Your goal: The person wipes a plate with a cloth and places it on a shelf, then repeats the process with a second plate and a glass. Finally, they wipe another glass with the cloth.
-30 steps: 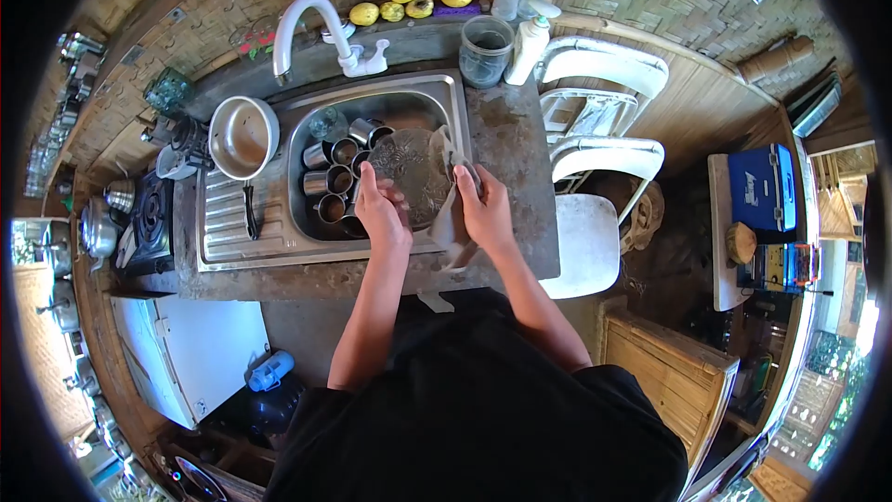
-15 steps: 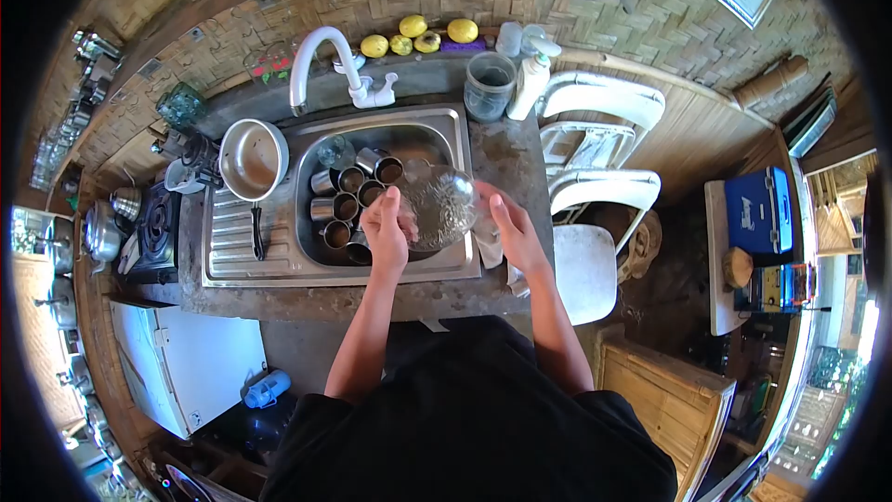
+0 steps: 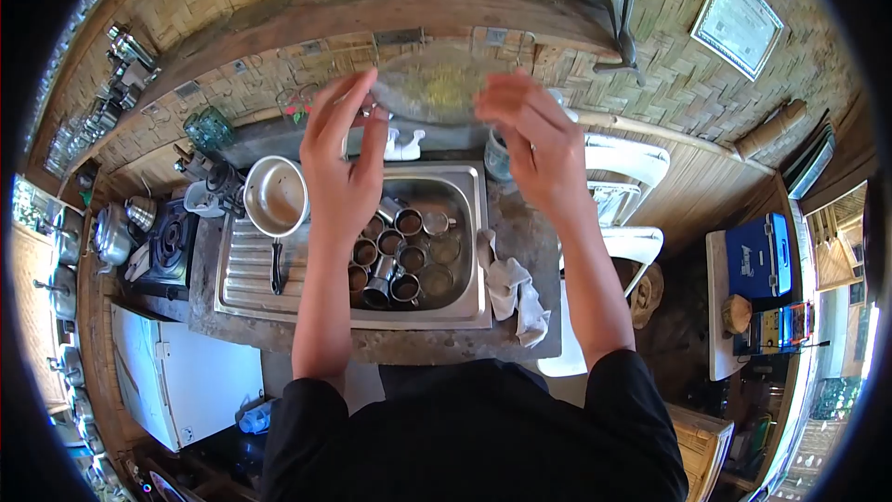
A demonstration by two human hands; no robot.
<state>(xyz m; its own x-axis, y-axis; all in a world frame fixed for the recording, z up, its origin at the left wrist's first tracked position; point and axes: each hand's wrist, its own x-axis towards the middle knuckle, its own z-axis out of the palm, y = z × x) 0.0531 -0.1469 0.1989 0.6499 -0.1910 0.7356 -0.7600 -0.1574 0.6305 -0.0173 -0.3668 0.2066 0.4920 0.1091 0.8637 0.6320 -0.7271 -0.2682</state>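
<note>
Between my two hands, raised in front of the wall, is a clear round glass dish (image 3: pixel 427 88) that light passes through. The fingertips of my left hand (image 3: pixel 344 144) are at its left edge, and my right hand (image 3: pixel 537 135) pinches its right edge. Below, the steel sink (image 3: pixel 476 251) holds several metal mugs (image 3: pixel 406 288) and several clear glass cups (image 3: pixel 439 280). The white faucet (image 3: pixel 405 144) is partly hidden behind the hands and dish.
A metal pan (image 3: pixel 277 193) lies on the ribbed drainboard (image 3: pixel 243 265). Right of the sink are a crumpled cloth (image 3: pixel 516 293) and white chairs (image 3: pixel 627 160). A stove (image 3: pixel 169 240) stands at left. Above the sink runs a wooden shelf (image 3: pixel 325 20).
Both hands have risen from over the sink, lifting the glass dish toward the wall. My right hand, open beside the dish before, now grips its edge. The view has tilted up.
</note>
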